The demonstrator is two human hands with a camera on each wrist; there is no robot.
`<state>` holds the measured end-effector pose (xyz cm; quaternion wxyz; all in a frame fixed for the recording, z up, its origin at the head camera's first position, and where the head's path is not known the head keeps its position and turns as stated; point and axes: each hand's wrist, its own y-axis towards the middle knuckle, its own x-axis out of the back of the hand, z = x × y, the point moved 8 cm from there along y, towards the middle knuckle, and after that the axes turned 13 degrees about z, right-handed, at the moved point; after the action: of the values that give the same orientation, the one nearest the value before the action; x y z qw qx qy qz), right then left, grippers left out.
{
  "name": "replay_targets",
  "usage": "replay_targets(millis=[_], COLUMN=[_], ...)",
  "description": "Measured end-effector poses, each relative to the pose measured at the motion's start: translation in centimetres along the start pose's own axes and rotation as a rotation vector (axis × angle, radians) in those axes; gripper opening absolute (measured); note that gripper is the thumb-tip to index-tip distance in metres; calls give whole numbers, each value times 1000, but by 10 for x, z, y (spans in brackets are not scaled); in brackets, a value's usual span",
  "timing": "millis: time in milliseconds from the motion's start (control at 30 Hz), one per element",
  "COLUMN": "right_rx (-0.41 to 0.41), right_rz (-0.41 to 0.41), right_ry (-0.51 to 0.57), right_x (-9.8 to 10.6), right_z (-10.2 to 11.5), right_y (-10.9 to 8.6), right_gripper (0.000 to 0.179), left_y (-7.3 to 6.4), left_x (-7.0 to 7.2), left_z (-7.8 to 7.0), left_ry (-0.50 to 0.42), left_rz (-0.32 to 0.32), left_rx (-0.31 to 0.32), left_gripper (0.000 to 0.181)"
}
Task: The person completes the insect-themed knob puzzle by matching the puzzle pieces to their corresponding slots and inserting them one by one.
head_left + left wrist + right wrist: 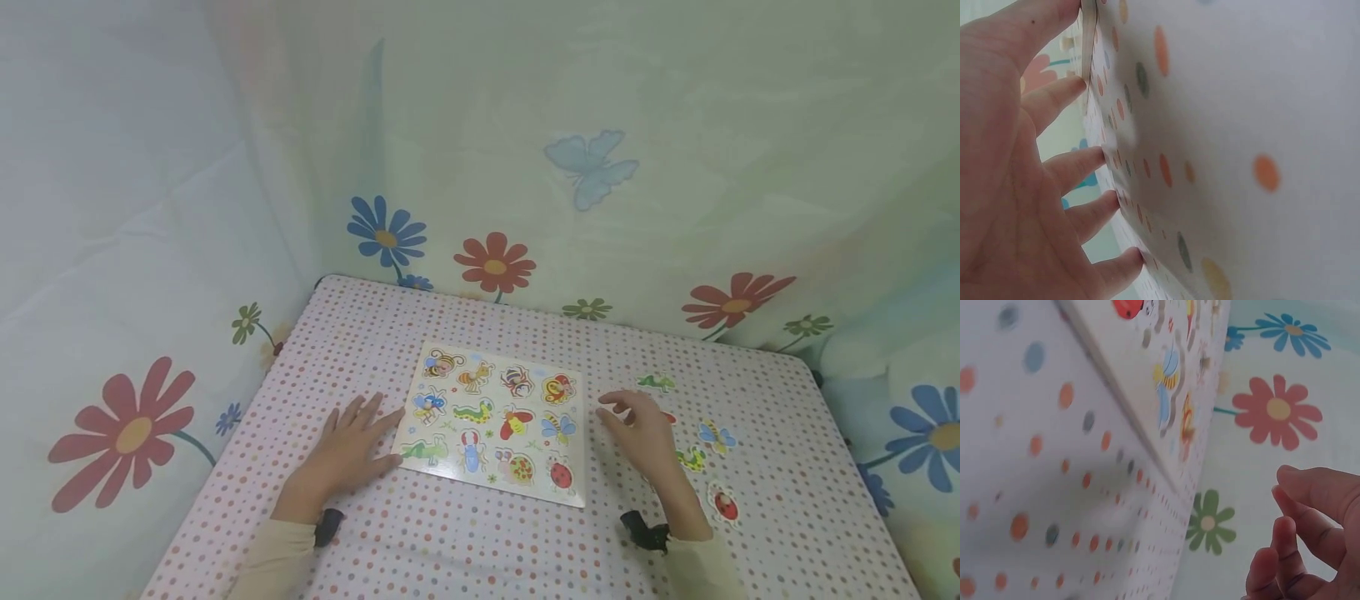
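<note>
A wooden insect puzzle board (pixel 540 490) lies on the table between both hands, with colourful bug pictures in several rows. My left hand (pixel 345 454) rests with fingers spread at the board's left side; its thumb and index finger touch the edge. In the left wrist view the board's edge (pixel 1089 44) shows beside the thumb and index finger. My right hand (pixel 643 437) hovers just right of the board, fingers loosely bent. Nothing shows between the thumb and fingertips of the right hand (pixel 1313 534) in the right wrist view.
Right of the right hand lie loose puzzle pieces: a grasshopper (pixel 657 382), a dragonfly-like insect (pixel 717 437), a caterpillar (pixel 692 459) and a ladybug (pixel 725 505). A red piece (pixel 669 417) is partly hidden by the hand. A dotted cloth (pixel 480 558) covers the table; flowered curtains surround it.
</note>
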<state>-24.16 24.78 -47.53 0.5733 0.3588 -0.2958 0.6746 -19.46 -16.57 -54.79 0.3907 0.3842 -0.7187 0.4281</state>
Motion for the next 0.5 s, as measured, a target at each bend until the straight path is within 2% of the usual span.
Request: replay_targets(millis=[167,300,500], right_rx=[-36,-23,-73], right_rz=[-34,-61,-60], right_ry=[2,3,29], right_x=[14,26,37], right_z=[-19,-31,-57], right_y=[-14,-25,-38], right_gripper=[21,20,26], left_y=[1,1,-1], left_x=[-2,-2,1], left_z=[1,1,-1], left_ry=[-5,-9,-18], left_rz=[0,6,2], left_rx=[4,11,13], left_gripper=[71,72,72])
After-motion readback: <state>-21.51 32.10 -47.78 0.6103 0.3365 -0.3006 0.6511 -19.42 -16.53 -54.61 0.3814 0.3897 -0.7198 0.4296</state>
